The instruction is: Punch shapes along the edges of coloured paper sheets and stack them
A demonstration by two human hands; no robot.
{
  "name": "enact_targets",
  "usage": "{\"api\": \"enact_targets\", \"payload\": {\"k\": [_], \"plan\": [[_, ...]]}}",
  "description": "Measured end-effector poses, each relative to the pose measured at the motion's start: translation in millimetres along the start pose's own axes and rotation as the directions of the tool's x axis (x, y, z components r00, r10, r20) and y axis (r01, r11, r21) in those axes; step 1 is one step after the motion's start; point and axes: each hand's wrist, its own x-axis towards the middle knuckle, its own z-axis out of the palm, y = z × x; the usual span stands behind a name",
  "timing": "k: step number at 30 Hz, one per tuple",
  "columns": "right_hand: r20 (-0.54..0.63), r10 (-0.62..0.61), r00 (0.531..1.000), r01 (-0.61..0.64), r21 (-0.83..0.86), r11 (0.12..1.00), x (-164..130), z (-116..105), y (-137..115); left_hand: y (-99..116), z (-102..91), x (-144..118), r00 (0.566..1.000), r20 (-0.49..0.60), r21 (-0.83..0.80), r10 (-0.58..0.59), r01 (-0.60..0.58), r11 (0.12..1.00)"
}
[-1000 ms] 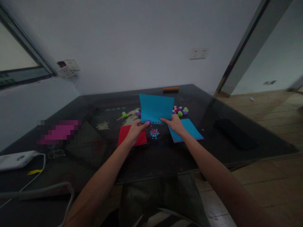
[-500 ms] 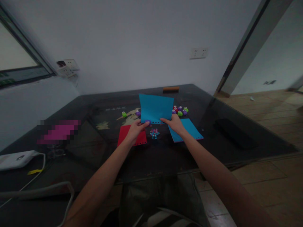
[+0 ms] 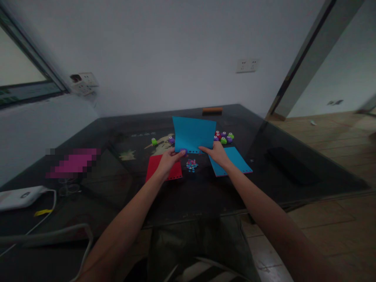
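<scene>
A sheet of blue paper (image 3: 194, 133) stands raised in front of me, a row of small punched holes along its near edge. My right hand (image 3: 216, 152) grips its lower right corner, thumb on the near face. My left hand (image 3: 170, 157) is closed round a small purple craft punch (image 3: 183, 152) at the sheet's lower left edge. Beneath lies a little heap of punched paper bits (image 3: 192, 165). Red paper (image 3: 169, 168) with a holed near edge lies under my left hand. A stack of blue sheets (image 3: 232, 160) lies under my right wrist.
Several eyed punches (image 3: 223, 138) in red, purple and green cluster behind the blue stack. A green punch (image 3: 154, 142) and a purple one (image 3: 171, 140) sit at left. A brown bar (image 3: 212, 111) lies at the back, a dark flat object (image 3: 292, 165) at right, a white device (image 3: 22, 197) at left.
Almost nothing differs. Both hands keep the same hold on the blue sheet and the purple punch; the view has shifted very slightly.
</scene>
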Motion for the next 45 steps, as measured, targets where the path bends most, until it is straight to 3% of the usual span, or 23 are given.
{"api": "enact_targets", "payload": {"k": [24, 45], "plan": [[0.006, 0.002, 1.0, -0.002, 0.023, 1.0, 1, 1, 1, -9, -2.4, 3, 1.0, -0.004, -0.019, 0.008, -0.008, 1.0], [0.005, 0.039, 0.999, -0.039, 0.004, 0.999, -1, 0, -4, -8, -4.1, 3, 0.998, 0.01, 0.06, 0.066, -0.066, 0.996]]}}
